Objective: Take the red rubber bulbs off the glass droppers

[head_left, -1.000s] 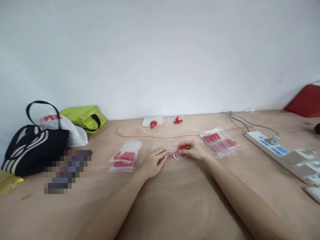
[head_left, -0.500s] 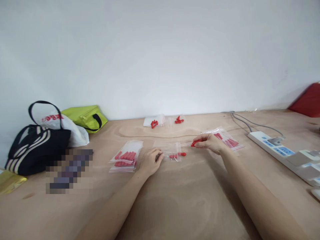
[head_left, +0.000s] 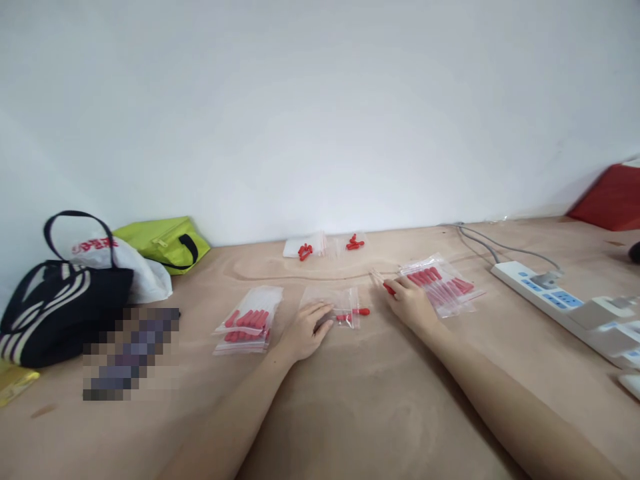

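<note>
My left hand (head_left: 306,330) rests with fingers stretched and thumb apart on the left side of a small clear zip bag (head_left: 325,295). A dropper with a red bulb (head_left: 363,311) lies at this bag, its bulb end sticking out on the right. My right hand (head_left: 413,307) is closed on red-bulbed droppers (head_left: 389,288), their thin clear tubes pointing away toward the wall; fingers hide how many. Just beyond that hand are zip bags of red-bulbed droppers (head_left: 425,275). More filled zip bags (head_left: 247,320) are stacked left of my left hand.
Small red bulbs (head_left: 305,251) and more red bulbs (head_left: 355,243) lie on zip bags near the wall. A white power strip (head_left: 545,290) with plugs is at right. A black bag (head_left: 65,300), a yellow-green pouch (head_left: 167,243) and a blurred-out object (head_left: 133,353) stand left.
My right hand has turned and lowered; the droppers in it now point toward the wall instead of left toward the bag. My left hand's fingers have straightened over the bag.
</note>
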### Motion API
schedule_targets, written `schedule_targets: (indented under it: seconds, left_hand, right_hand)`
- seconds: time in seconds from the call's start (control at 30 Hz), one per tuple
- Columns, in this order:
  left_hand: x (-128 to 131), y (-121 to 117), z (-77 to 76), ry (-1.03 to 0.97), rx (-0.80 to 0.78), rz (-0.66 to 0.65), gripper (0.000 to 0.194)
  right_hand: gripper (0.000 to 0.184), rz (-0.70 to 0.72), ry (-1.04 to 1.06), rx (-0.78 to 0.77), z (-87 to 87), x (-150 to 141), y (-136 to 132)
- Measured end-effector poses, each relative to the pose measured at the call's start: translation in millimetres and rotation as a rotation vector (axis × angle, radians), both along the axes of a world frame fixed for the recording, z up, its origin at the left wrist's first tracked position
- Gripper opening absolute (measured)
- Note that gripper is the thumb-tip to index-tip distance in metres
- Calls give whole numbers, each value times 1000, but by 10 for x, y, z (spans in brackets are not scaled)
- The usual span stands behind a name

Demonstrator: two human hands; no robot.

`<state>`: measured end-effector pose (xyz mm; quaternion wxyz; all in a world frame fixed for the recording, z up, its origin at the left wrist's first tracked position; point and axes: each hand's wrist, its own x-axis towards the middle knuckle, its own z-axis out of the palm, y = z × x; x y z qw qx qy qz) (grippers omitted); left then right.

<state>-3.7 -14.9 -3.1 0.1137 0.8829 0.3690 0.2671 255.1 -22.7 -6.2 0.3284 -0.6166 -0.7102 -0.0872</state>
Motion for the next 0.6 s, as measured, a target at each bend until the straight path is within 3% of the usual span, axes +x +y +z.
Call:
schedule_targets:
  seconds: [0.13,0.4,0.6]
  left_hand:
    - [-1,-1,13,5,-12,11,29]
    - [-3,-12,40,36,-34,24,30]
    - [-8,7,35,35,-48,26,29]
  right_hand:
    - [22,-32,-155,-36,-94,-45,-83]
    - [35,-41,-115,-47,-37,-126,-140]
    - [26,63,-20,-101,-45,-73,-124]
